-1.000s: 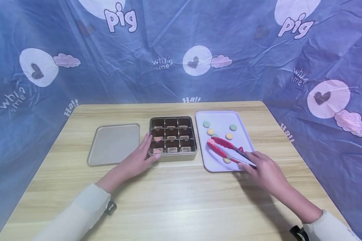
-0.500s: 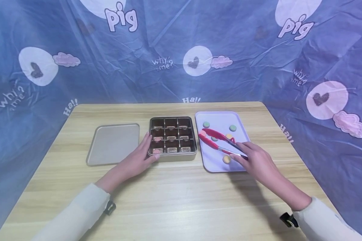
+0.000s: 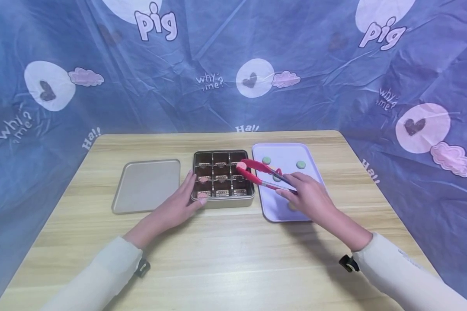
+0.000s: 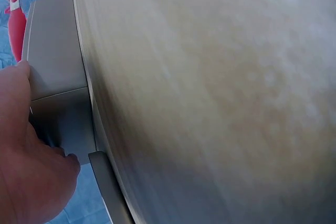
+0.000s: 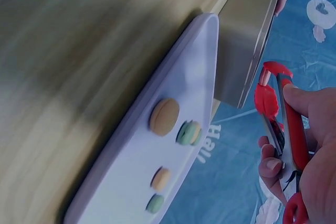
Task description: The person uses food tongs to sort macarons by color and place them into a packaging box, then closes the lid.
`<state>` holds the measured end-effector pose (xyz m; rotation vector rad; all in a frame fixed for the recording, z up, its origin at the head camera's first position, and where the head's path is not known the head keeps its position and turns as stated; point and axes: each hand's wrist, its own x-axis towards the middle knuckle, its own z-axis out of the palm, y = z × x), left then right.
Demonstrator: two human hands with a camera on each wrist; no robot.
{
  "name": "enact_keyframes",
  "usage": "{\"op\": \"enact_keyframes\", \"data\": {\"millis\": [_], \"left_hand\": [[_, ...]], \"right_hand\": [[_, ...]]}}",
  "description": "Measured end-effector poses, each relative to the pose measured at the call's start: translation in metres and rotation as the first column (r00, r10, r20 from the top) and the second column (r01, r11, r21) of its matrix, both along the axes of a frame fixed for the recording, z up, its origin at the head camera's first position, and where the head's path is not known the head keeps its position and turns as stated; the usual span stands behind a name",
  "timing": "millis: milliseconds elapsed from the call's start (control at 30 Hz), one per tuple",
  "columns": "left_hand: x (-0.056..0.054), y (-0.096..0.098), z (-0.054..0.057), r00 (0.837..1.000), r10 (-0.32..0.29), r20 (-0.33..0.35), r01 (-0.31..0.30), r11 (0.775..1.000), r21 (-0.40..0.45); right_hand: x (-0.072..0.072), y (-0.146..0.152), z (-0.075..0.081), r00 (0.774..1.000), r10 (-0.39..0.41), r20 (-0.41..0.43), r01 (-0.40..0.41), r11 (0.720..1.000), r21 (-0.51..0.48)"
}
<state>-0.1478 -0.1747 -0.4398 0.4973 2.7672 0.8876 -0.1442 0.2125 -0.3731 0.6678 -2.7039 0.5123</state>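
Observation:
My right hand (image 3: 312,196) grips red-tipped tongs (image 3: 250,176), which pinch a pink macaron (image 3: 241,165) over the right side of a square metal tin (image 3: 227,202). A brown divider insert splits the tin into small compartments. Two pink macarons lie in its left column, one in the middle compartment (image 3: 204,179) and one in the front (image 3: 202,195). My left hand (image 3: 177,205) holds the tin's front left corner, thumb at the front wall and fingers along the left side. In the left wrist view, the thumb (image 4: 22,72) meets the tin's upper edge.
Right of the tin lies a pale purple tray (image 3: 274,211) bearing several green and yellow macarons, such as a green macaron (image 3: 301,164); the right arm partly hides them. A flat metal lid (image 3: 145,185) lies on the wooden table (image 3: 225,259) at left. Blue printed cloth (image 3: 218,108) stands behind.
My right hand has carried the pink macaron in the tongs up from the purple tray and leftward to over the tin. The left hand has stayed at the tin's corner.

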Motion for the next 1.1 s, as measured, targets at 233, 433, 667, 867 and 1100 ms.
{"op": "enact_keyframes", "data": {"millis": [233, 433, 667, 867, 1100], "left_hand": [[0.000, 0.000, 0.001, 1.000, 0.007, -0.001, -0.007, 1.000, -0.005], [0.000, 0.001, 0.001, 1.000, 0.008, 0.005, -0.008, 1.000, 0.001], [0.000, 0.001, 0.000, 1.000, 0.019, 0.012, -0.019, 1.000, 0.005], [-0.001, 0.002, -0.001, 1.000, 0.012, 0.008, -0.012, 1.000, -0.003], [-0.001, 0.001, -0.001, 1.000, 0.015, 0.005, -0.015, 1.000, -0.004]], "right_hand": [[-0.014, -0.025, -0.001, 0.997, -0.011, 0.078, 0.010, 1.000, 0.014], [-0.026, -0.043, -0.003, 0.997, 0.012, 0.082, -0.013, 1.000, 0.013], [-0.036, -0.061, -0.005, 0.996, 0.022, 0.090, -0.024, 0.999, 0.024], [-0.043, -0.076, -0.007, 0.992, 0.018, 0.127, -0.022, 0.999, 0.028], [-0.052, -0.088, -0.009, 0.992, 0.001, 0.122, -0.007, 0.999, 0.049]]}}
